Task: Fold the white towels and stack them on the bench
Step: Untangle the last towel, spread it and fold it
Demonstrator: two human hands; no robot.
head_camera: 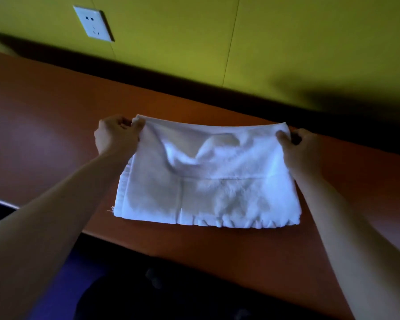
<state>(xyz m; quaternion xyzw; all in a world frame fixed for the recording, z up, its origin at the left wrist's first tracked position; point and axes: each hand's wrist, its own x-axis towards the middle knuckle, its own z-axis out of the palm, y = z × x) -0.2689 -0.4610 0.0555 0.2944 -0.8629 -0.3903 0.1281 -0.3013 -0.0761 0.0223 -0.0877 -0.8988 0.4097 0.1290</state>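
A white towel (208,190) lies partly folded on the brown bench (44,139), its near edge close to the bench's front edge. My left hand (116,135) pinches the towel's far left corner. At the far right corner, my right hand (300,146) pinches the cloth too. Between the two hands the far edge is lifted off the bench and sags in the middle. A folded layer shows across the towel's lower half. No other towel is in view.
A yellow-green wall (263,42) runs along the back of the bench, with a white socket (92,24) at the upper left. Dark floor and a dark shape (171,292) lie below the bench's front edge.
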